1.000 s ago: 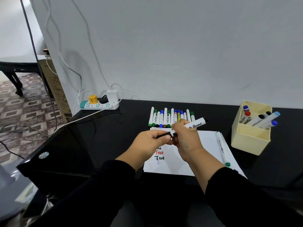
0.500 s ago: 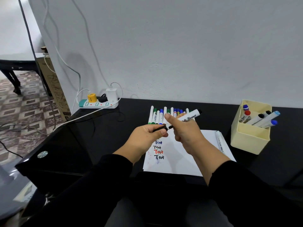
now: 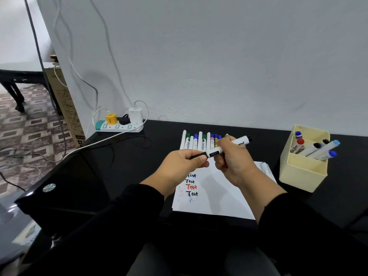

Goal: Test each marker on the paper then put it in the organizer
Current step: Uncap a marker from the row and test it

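The right hand (image 3: 232, 158) grips the white marker (image 3: 229, 147) by its barrel, above the paper (image 3: 217, 196). The left hand (image 3: 181, 164) pinches its black cap (image 3: 198, 155), at the marker's 8 o'clock end. A second ago both hands were lower; half a second ago, much as now. The organizer (image 3: 302, 170) stands at 3 o'clock.

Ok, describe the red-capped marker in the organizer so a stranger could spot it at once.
Find the cream organizer on the black desk's right side. Its rear compartment holds two markers, caps up. The red-capped marker stands just in front of the blue-capped marker; no other marker in the box has a red cap.
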Demonstrator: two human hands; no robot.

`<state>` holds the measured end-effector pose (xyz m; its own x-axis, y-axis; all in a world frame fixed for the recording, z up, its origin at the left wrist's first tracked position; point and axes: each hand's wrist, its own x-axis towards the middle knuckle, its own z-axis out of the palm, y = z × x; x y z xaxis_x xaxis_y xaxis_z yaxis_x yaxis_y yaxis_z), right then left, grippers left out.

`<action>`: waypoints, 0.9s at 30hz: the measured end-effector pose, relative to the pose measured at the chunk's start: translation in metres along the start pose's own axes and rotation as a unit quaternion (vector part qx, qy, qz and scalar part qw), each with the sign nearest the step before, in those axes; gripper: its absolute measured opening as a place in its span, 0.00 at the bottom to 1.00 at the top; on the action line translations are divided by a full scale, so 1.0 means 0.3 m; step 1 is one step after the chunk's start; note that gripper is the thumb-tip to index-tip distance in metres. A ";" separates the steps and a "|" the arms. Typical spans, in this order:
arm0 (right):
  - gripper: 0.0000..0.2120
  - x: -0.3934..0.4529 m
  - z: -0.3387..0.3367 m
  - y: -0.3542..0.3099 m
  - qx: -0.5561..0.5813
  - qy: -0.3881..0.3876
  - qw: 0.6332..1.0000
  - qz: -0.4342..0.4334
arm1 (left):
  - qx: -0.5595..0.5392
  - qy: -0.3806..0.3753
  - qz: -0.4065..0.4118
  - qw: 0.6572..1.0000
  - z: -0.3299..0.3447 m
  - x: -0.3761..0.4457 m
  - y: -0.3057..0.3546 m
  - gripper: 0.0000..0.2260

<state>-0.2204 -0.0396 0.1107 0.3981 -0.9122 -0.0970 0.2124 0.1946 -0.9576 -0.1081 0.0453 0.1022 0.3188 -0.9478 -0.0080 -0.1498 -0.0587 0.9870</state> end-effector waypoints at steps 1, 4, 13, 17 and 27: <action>0.17 -0.001 -0.002 0.001 -0.001 0.002 1.000 0.001 | -0.003 -0.003 -0.004 1.000 0.003 0.000 0.002 0.05; 0.17 -0.011 -0.008 0.011 0.010 0.002 1.000 0.005 | -0.004 -0.017 -0.025 1.000 0.009 0.004 0.005 0.04; 0.13 0.018 -0.020 0.030 -0.016 0.036 0.998 0.039 | 0.066 -0.007 -0.018 0.998 -0.006 0.028 -0.028 0.13; 0.11 0.034 -0.085 -0.005 -0.077 0.105 0.991 -0.016 | 0.251 0.025 -0.060 0.966 -0.063 0.085 -0.102 0.30; 0.24 0.157 -0.275 0.038 -0.235 0.398 0.880 -0.109 | 0.551 0.080 -0.153 0.816 -0.045 0.120 -0.379 0.32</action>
<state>-0.2727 -0.1101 0.0728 -0.3971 -0.9096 0.1225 -0.2607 -0.0161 -0.9653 -0.0670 0.0219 -0.0081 0.6039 -0.7882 -0.1185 -0.7634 -0.6148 0.1983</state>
